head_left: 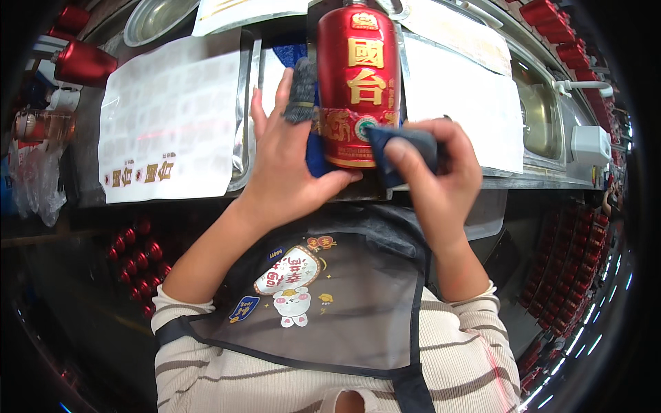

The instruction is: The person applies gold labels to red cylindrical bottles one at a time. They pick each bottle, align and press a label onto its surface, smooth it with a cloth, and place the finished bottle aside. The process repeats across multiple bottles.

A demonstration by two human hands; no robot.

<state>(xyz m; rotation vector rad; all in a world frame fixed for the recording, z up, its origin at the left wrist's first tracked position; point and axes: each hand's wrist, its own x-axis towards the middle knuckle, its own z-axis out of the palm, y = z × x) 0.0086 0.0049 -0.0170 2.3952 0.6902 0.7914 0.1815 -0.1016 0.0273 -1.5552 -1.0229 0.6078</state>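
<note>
A glossy red bottle point(357, 76) with gold lettering and a small green-and-white round emblem lies over blue cloth point(317, 157), its neck pointing away from me. My left hand point(284, 155) is at its left side with fingers spread, the thumb along the bottle's base. Dark wrap point(301, 89) covers one of its fingers. In my right hand point(444, 165) is a dark blue-grey pad point(416, 146), pinched between thumb and fingers. That pad is against the bottle's lower right side, beside the emblem. What lies behind the pad is hidden.
White transfer sheets with gold characters point(169, 117) and a plain white sheet point(461, 110) flank the bottle on metal trays. A metal basin point(540, 110) and white tap point(585, 87) are at right, a bowl point(160, 20) far left. Red bottles point(568, 268) stand in rows below.
</note>
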